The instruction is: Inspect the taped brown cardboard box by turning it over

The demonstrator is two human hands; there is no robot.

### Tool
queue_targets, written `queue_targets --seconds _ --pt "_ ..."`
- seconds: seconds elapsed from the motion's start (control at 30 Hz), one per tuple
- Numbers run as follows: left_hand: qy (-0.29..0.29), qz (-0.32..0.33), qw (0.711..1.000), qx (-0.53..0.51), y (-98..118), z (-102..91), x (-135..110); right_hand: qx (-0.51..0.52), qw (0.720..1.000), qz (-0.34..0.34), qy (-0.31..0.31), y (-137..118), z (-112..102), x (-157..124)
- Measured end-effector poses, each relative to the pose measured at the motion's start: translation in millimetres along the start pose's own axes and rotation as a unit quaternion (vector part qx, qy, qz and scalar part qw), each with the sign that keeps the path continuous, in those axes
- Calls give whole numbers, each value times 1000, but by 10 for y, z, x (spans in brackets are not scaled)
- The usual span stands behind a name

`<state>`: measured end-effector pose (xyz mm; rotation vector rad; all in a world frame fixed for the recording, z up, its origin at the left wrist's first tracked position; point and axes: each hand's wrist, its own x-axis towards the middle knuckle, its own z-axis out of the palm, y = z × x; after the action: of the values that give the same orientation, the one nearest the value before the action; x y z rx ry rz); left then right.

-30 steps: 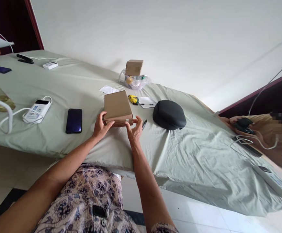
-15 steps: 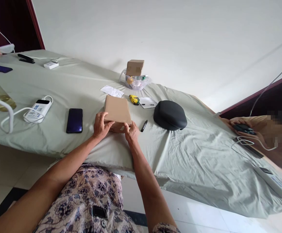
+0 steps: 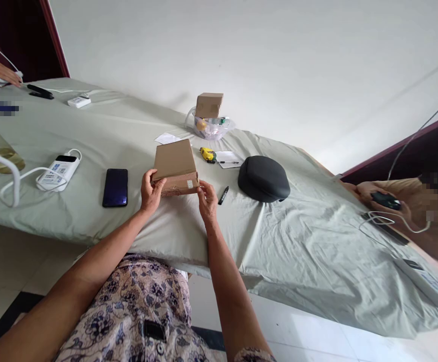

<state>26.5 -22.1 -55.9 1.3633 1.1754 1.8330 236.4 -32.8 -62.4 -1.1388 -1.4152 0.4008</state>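
A brown cardboard box [image 3: 175, 158] is between my two hands near the table's front edge, its near side showing a small printed label at the right. My left hand [image 3: 152, 192] grips the box's near left corner, thumb on the front face. At the near right corner, the fingers of my right hand [image 3: 207, 200] are closed on the edge. A black marker [image 3: 224, 195] lies just right of my right hand. To the left of the box lies a dark smartphone [image 3: 115, 187]. Whether the box's underside touches the cloth cannot be made out.
Behind the box are a yellow tape measure [image 3: 206, 154], white paper with a pen [image 3: 229, 160], and a clear basket [image 3: 213, 130] holding another box [image 3: 208, 105]. A black case [image 3: 264, 178] sits right. A white power bank [image 3: 58, 172] and bottle [image 3: 0, 151] stand left. Other people's hands show at both sides.
The box has been tilted and turned slightly, so more of its front face and label shows. My right hand has shifted from the front edge to the right corner.
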Motion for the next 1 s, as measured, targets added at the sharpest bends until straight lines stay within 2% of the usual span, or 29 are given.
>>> queue_targets --seconds 0.3,0.4,0.53,0.63,0.77,0.87,1.0 --pt "-2 -54 995 -83 -129 7 42 57 996 -61 18 -68 3 -6" --pt "-5 -93 992 -88 -251 7 39 23 995 -96 2 -159 14 -45" --pt "15 -124 991 -41 -348 -6 19 -37 984 -172 -33 -265 95 -121" --pt "-4 -92 995 -38 -288 2 -9 -69 972 -219 -42 -290 177 -174" --pt "-48 -39 998 -25 -123 41 -51 -95 970 -221 -35 -251 237 -207" --pt "-82 -45 996 -3 -49 50 -68 -88 966 -240 -26 -220 248 -215" --pt "-89 -65 994 25 -45 39 -66 -78 956 -282 -16 -226 276 -234"
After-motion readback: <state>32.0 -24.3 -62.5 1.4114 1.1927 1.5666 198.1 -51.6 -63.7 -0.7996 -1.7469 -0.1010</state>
